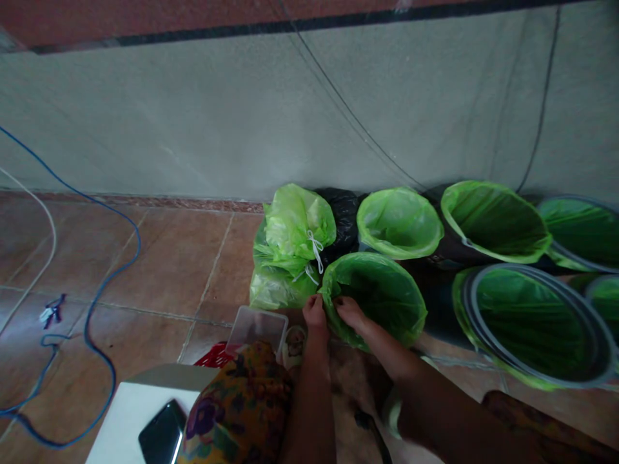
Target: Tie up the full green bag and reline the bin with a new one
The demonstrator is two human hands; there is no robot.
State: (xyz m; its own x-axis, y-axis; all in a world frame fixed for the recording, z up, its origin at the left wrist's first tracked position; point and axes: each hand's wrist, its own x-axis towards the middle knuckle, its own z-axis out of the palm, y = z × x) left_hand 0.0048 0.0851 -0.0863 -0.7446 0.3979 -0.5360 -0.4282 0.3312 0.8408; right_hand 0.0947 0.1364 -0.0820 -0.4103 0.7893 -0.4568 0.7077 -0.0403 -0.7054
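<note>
Both my hands are at the left rim of a bin lined with a green bin bag (374, 303). Outside the rim, my left hand (315, 312) pinches the bag's edge. My right hand (348, 310) reaches just inside the rim, its fingers closed on the same bag edge. The bag is folded over the rim and lines the inside, which is dark toward the bottom. Beside my left hand lie tied green bags (300, 222) with white drawstrings.
More green-lined bins (496, 219) stand along the wall to the right, one with grey rings (536, 322). A black bag (341, 216) is behind. Nearer are a clear plastic container (256, 330), a red basket (213, 356) and a phone (163, 433) on a white box. A blue cable (89, 322) crosses the floor.
</note>
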